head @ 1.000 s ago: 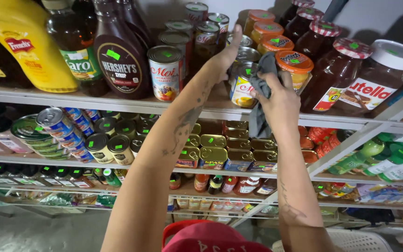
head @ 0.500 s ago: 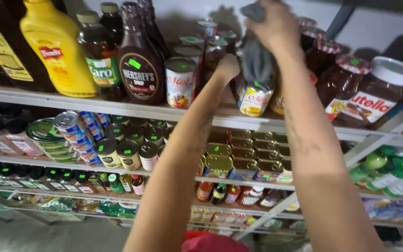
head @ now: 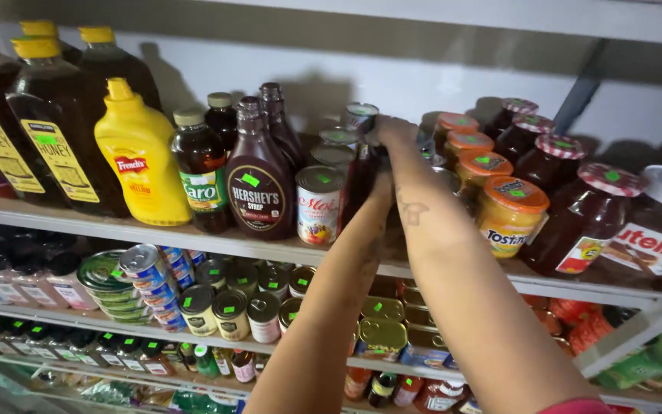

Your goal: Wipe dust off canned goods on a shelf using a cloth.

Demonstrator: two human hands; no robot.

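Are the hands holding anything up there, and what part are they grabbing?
It cannot be told. Both hands reach deep among the cans on the top shelf. The right hand rests by a can top; the left hand is hidden behind that arm.

shelf [head: 193, 239] carrying bottles | yellow mustard bottle [head: 139, 157] standing left of brown syrup bottle [head: 260, 180] | can [head: 319, 205] sitting right of it

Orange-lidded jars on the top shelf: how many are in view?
4: front jar, second, third, rearmost, one row right of the arms. Others may hide behind them.
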